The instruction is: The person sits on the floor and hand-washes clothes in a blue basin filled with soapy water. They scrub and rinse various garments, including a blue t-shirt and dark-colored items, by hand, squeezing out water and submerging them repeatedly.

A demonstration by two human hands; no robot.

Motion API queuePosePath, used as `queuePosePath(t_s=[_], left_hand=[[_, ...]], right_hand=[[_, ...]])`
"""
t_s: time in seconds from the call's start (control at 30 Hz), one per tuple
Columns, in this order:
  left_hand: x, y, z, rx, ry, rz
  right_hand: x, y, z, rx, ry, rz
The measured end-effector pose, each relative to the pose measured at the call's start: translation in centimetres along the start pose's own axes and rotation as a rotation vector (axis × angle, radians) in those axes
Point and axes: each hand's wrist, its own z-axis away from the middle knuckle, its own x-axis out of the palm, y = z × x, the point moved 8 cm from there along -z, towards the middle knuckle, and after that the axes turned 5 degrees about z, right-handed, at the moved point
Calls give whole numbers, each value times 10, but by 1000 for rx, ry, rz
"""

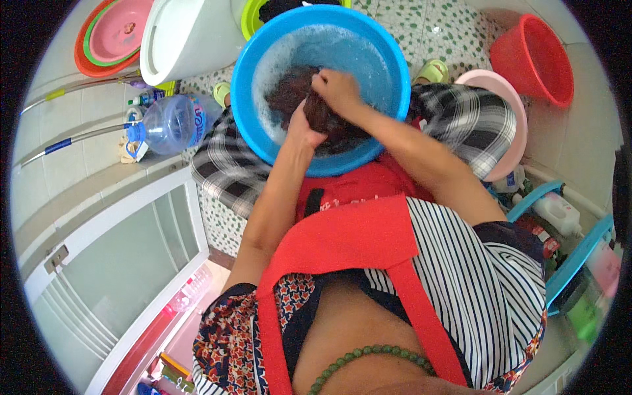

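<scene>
A round blue basin (388,72) of sudsy water stands between my knees. Dark brown wet cloth (293,92) lies bunched in it, partly under the foam. My left hand (305,126) grips the cloth from the near left side, its fingers mostly behind the fabric. Just above and to the right, my right hand (337,91) is closed on a raised fold of the same cloth. Both hands are close together over the basin's middle. The cloth's lower part is hidden by water and suds.
A big clear water bottle (164,125) lies at left by the wall. Beyond it are stacked colourful basins (108,39) and a white bin (191,39). At right stand a red bucket (533,62), a pink basin (517,122) and a blue rack (579,257) with bottles. A glass-panelled door (125,283) is at lower left.
</scene>
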Motion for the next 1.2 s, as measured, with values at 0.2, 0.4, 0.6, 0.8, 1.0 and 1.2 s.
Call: queuePosePath(t_s=[0.2,0.4,0.6,0.8,1.0,1.2], left_hand=[[-47,38,5,-14,-95,26],[1,16,-6,60,51,-79],[-11,77,-10,432,478,-854],[-73,81,-58,290,729,-1875],[-134,76,-135,-23,234,-2493],[-38,52,-71,112,-14,-290]], right_hand=[[13,-99,88,-580,-17,-14],[4,36,-23,118,-30,-104],[-20,85,-34,171,211,-137],[30,107,-21,218,-320,498],[58,167,-20,284,-278,529],[50,99,-27,319,-173,-364]])
